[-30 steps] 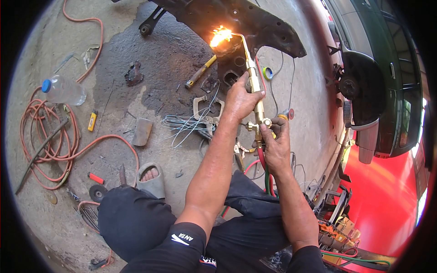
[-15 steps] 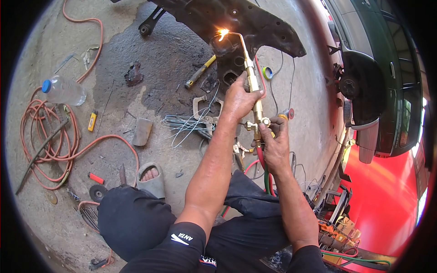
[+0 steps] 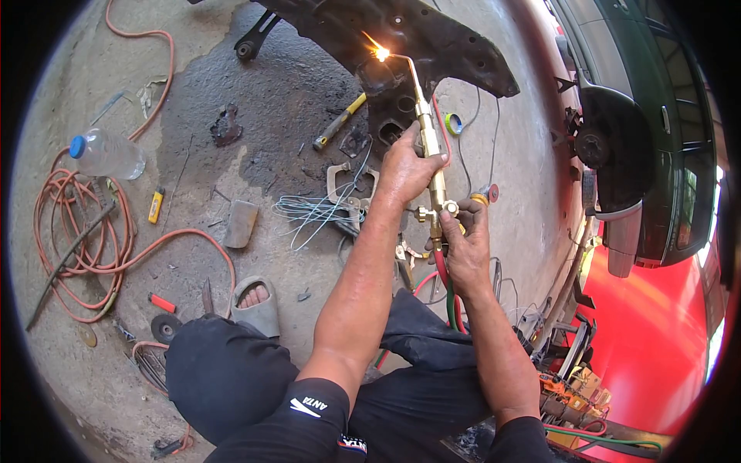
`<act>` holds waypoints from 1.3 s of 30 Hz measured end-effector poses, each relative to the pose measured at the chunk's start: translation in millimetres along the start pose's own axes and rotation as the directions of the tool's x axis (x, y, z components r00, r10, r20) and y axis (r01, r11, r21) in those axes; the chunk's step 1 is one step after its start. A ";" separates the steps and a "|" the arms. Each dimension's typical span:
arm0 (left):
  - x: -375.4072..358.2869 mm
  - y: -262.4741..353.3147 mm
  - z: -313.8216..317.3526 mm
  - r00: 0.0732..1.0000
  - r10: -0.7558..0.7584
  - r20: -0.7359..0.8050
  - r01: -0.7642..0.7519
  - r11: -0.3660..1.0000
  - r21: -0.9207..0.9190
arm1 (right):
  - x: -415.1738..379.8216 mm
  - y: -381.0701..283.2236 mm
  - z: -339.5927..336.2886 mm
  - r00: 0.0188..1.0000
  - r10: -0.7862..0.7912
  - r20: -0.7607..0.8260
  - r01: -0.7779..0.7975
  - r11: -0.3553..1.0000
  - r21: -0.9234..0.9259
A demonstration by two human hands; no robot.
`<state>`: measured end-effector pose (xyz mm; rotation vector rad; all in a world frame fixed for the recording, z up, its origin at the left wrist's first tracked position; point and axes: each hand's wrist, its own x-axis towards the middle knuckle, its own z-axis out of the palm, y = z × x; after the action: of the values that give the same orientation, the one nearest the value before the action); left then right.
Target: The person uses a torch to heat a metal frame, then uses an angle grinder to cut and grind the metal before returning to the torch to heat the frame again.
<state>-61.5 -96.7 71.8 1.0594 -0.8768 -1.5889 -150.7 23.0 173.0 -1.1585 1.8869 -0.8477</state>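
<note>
My left hand (image 3: 411, 168) is closed round the barrel of a brass gas torch (image 3: 438, 185), which points away from me. Lower down, my right hand (image 3: 466, 251) grips the torch's valve end, thumb and fingers at the small knobs; part of the fingers is hidden behind it. From that end run a red and a green hose (image 3: 451, 305). A bright orange flame (image 3: 381, 54) burns at the bent nozzle. Just beyond the tip lies a dark metal car part (image 3: 455, 58) with holes and a bracket, the flame appearing close to its surface.
A yellow-and-black hammer-like handle (image 3: 340, 122), thin blue wire (image 3: 309, 212) and a metal clamp (image 3: 337, 185) lie on the floor. Leftward are a water bottle (image 3: 116, 154) and coiled orange hose (image 3: 77, 262). A dark green vehicle (image 3: 656, 100) stands at right.
The flame at the nozzle has changed shape, with a streak now reaching up and left. Both hands and the torch stay almost where they were.
</note>
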 end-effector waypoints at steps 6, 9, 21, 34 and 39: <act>-2.0 3.1 -0.6 1.000 -0.011 0.003 0.011 1.000 -0.012 | -2.5 -7.3 2.9 0.999 0.042 0.002 -0.042 0.998 0.039; -0.9 1.5 -0.4 1.000 -0.005 0.004 0.005 1.000 0.001 | -2.1 -5.5 2.2 1.000 0.025 0.000 -0.025 0.999 0.026; -2.5 4.4 -3.4 1.000 0.028 0.014 -0.027 0.999 -0.025 | -0.3 -1.0 0.7 1.000 -0.005 0.024 0.005 1.000 -0.004; -0.6 -0.7 -2.3 1.000 0.012 0.007 -0.012 0.996 -0.085 | -1.1 -6.7 2.8 0.998 0.054 0.020 -0.055 0.997 0.053; 1.5 -6.4 -2.8 1.000 0.009 -0.004 -0.010 0.990 -0.141 | -1.0 -9.3 5.1 0.998 0.058 0.025 -0.060 0.997 0.057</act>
<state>-61.2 -96.7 64.6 0.9564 -0.7541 -1.6154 -142.1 19.7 178.5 -1.0680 1.8571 -0.8471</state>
